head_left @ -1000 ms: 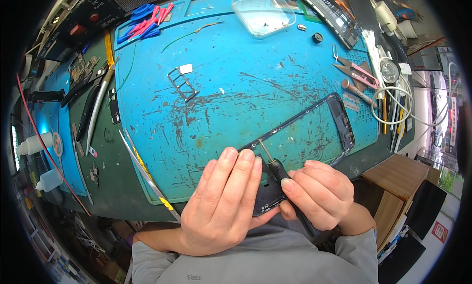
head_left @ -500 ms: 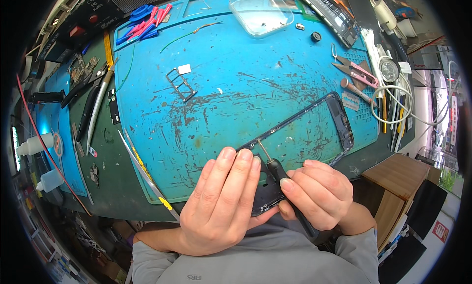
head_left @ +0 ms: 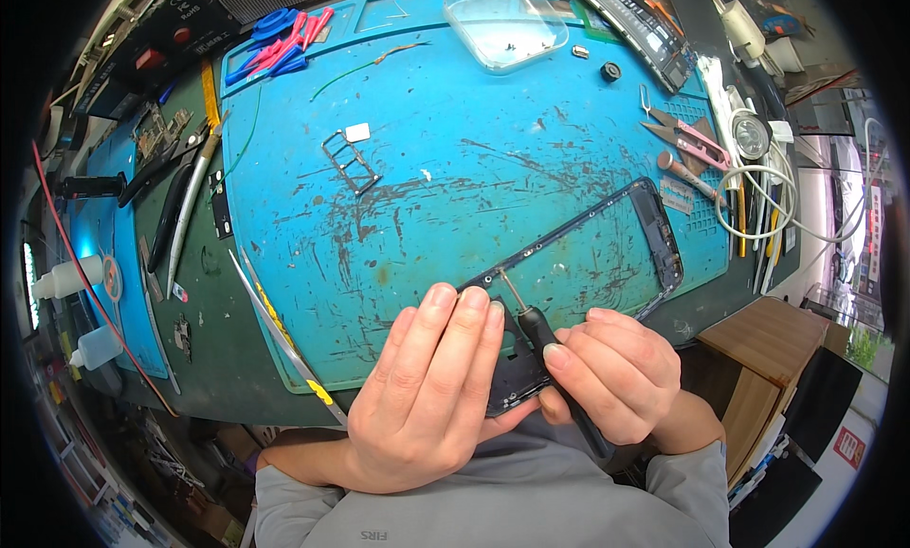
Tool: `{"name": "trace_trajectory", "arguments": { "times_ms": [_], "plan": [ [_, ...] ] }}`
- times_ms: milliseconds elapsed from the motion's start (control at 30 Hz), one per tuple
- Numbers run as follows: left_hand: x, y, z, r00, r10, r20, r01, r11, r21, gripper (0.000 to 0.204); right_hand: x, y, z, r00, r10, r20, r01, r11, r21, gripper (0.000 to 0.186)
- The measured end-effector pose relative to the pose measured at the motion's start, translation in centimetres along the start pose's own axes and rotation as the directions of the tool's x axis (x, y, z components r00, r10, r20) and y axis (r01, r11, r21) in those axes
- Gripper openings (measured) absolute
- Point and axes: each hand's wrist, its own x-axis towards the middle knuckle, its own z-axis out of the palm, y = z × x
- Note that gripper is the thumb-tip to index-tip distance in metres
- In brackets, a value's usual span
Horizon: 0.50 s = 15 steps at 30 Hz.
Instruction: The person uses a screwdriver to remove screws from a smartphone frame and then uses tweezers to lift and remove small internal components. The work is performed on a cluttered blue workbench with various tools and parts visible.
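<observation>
A dark phone frame lies slanted across the blue work mat, its near end under my hands. My left hand presses flat on that near end, fingers together. My right hand grips a black-handled screwdriver. Its thin metal tip touches the frame's upper edge just beside my left fingertips. The lower part of the frame is hidden by both hands.
A small metal tray piece lies on the mat's middle left, a clear plastic dish at the top. Pink-handled snips, a coiled white cable, tweezers and white bottles lie around the mat.
</observation>
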Motion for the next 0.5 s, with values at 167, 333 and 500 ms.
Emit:
{"name": "trace_trajectory", "arguments": {
  "times_ms": [167, 333, 500],
  "plan": [
    [0.04, -0.01, 0.05, 1.000, 0.001, -0.004, -0.001, 1.000, 0.000, 0.063, 0.09, 0.00, -0.01, 1.000, 0.000, 0.004, 0.000, 1.000, -0.003, 0.026],
    [0.05, -0.03, -0.02, 1.000, 0.000, -0.003, 0.000, 1.000, -0.009, 0.064, 0.21, -0.02, -0.13, 1.000, 0.003, 0.018, -0.003, 1.000, 0.003, 0.026],
    [0.04, -0.04, -0.06, 1.000, 0.005, 0.005, -0.005, 1.000, -0.004, 0.064, 0.25, 0.03, -0.10, 1.000, -0.003, 0.012, 0.003, 1.000, -0.001, 0.025]
  ]
}}
